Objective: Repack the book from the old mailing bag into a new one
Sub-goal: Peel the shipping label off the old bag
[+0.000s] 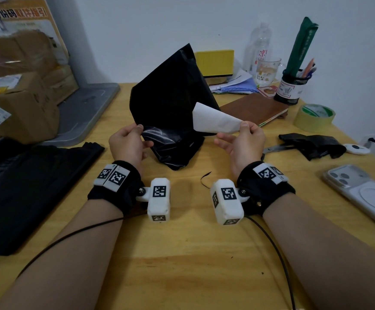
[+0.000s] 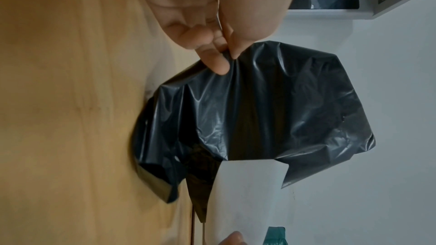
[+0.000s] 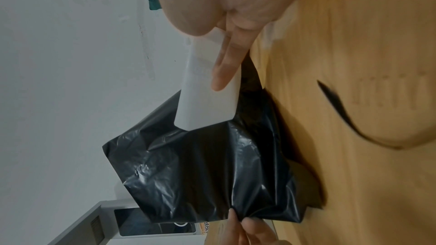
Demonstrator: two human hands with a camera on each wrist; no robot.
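Your left hand (image 1: 128, 142) pinches one edge of the crumpled black plastic mailing bag (image 1: 170, 108), thumb against curled fingers. Your right hand (image 1: 241, 139) pinches the white paper label (image 1: 213, 119) stuck on that bag's far side. The bag stands raised at the middle of the yellow wooden table (image 1: 182, 265), its bottom touching the top.

Relative to the bag:
- brown hardcover book (image 1: 253, 109), flat, just right;
- roll of yellowish tape (image 1: 314, 117), further right;
- crumpled black plastic scrap (image 1: 314, 145) on scissors, right;
- white phone (image 1: 365, 195), near right;
- stack of flat black bags (image 1: 25, 191), left;
- taped cardboard boxes (image 1: 18, 95), far left.
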